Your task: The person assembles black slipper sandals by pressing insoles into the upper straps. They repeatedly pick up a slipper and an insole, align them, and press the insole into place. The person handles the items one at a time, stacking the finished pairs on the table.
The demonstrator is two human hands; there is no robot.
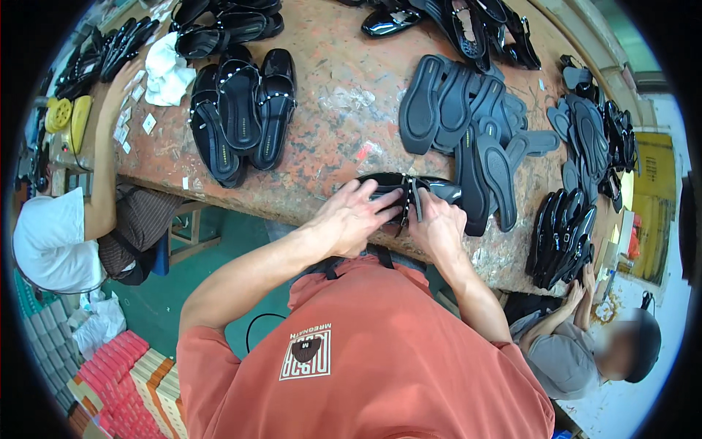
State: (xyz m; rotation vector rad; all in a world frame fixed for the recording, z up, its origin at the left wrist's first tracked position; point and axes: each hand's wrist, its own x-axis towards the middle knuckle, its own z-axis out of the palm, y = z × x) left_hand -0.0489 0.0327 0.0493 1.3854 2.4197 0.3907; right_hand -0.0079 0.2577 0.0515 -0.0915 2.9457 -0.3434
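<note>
At the near edge of the workbench, a glossy black shoe (443, 190) lies sideways between my hands, with a row of pale studs along its strap. My left hand (349, 214) is curled over the shoe's left part, fingertips pressed near the studs. From the right, my right hand (437, 225) grips its middle, thumb and fingers around a thin dark strip or edge that I cannot make out clearly. Just right of that hand lie black insoles (496, 172), some overlapping. Up and to the left, a group of studded black slip-on shoes (241, 110) rests with the toes pointing away.
The workbench (329, 88) has a worn, stained top. More black shoes (468, 29) lie at the far side, others (561, 238) at the right. White crumpled paper (168, 69) sits far left. Co-workers work at left (58, 234) and right (567, 355). Pink bundles (117, 373) stand lower left.
</note>
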